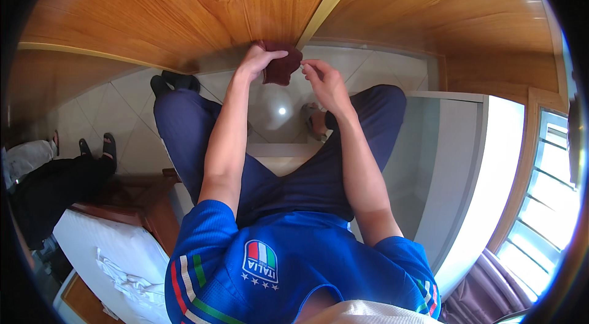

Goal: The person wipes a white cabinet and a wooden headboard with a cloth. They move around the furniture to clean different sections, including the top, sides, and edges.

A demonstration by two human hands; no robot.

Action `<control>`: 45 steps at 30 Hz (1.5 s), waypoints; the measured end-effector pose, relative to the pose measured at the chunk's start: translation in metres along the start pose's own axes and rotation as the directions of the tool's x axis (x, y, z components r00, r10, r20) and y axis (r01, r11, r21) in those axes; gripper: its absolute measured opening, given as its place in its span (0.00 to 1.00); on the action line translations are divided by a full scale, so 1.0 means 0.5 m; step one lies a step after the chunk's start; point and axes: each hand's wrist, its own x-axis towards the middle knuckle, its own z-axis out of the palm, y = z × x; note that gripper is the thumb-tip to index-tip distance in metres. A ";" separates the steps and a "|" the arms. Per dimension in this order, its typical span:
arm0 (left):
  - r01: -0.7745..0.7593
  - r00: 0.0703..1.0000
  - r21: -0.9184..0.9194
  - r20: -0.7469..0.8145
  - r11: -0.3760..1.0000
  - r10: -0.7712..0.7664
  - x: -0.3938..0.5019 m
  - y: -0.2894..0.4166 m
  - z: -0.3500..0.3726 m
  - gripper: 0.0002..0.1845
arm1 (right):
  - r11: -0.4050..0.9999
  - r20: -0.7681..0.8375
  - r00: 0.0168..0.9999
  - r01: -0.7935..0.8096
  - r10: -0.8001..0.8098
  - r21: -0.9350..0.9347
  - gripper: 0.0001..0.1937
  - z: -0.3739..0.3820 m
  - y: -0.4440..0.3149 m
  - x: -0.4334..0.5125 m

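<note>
In front of the wooden panel, my left hand (256, 62) grips a dark maroon piece of fabric (281, 68), with the thumb lying across its front. The fabric hangs down in a small, soft shape; its exact kind is unclear. My right hand (326, 81) is at the fabric's right edge, thumb and index finger brought close together. A tiny pale spot shows at those fingertips, too small to tell whether it is an object pinched there. The left fingers are mostly hidden behind the fabric.
Wooden panels (184, 6) rise close ahead. Below is a tiled floor (129, 107). A white-edged cabinet (478, 163) stands at right beside a louvred window (534, 195). At left are another person's dark-trousered legs (60, 186) and a white-covered bed (115, 250).
</note>
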 end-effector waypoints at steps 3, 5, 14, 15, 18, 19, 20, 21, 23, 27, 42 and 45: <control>-0.147 0.988 -0.041 0.041 0.988 0.149 -0.051 0.091 0.022 0.17 | 1.000 0.019 1.000 0.010 -0.010 0.008 0.15 0.006 -0.018 -0.002; -0.236 0.967 -0.029 0.088 0.971 0.237 -0.094 0.162 0.024 0.16 | 0.999 0.036 0.999 0.035 -0.035 -0.011 0.16 0.007 -0.015 -0.001; -0.527 0.845 -0.007 -0.110 0.850 0.523 -0.269 0.335 -0.115 0.14 | 0.997 -0.049 0.999 0.021 -0.018 0.073 0.16 0.003 -0.007 -0.003; -0.522 0.847 -0.010 -0.122 0.853 0.517 -0.274 0.325 -0.139 0.14 | 0.997 -0.051 0.999 0.022 -0.019 0.068 0.16 0.001 -0.006 -0.002; -0.414 0.900 0.044 -0.129 0.909 0.417 -0.268 0.268 -0.212 0.16 | 0.998 -0.040 0.999 0.022 -0.020 0.061 0.16 0.000 -0.014 -0.004; -0.350 0.922 0.070 -0.149 0.934 0.356 -0.261 0.242 -0.222 0.18 | 0.999 -0.020 1.000 0.014 -0.013 0.044 0.16 0.001 -0.014 -0.004; -0.282 0.940 0.094 -0.171 0.955 0.295 -0.248 0.216 -0.230 0.19 | 1.000 0.001 1.000 0.006 -0.006 0.027 0.16 -0.001 -0.014 -0.002; -0.214 0.954 0.113 -0.191 0.970 0.233 -0.229 0.188 -0.238 0.20 | 1.000 0.018 1.000 -0.003 0.003 0.005 0.17 0.000 -0.014 -0.001; -0.067 0.983 0.119 -0.164 0.991 0.086 -0.186 0.135 -0.247 0.23 | 1.000 0.017 1.000 0.004 -0.004 -0.006 0.17 0.004 -0.019 0.001; 0.110 0.959 0.188 -0.280 0.976 -0.054 -0.099 0.045 -0.191 0.25 | 0.999 0.016 0.999 0.038 -0.038 -0.013 0.16 0.007 -0.013 0.003; -0.246 0.965 0.078 -0.071 0.966 0.252 -0.084 0.099 -0.023 0.25 | 1.000 0.023 1.000 0.014 -0.014 0.003 0.16 0.018 -0.032 0.011; -0.307 0.951 0.040 -0.016 0.951 0.308 -0.099 0.148 -0.001 0.26 | 0.999 0.008 1.000 0.025 -0.026 0.029 0.15 0.023 -0.022 0.011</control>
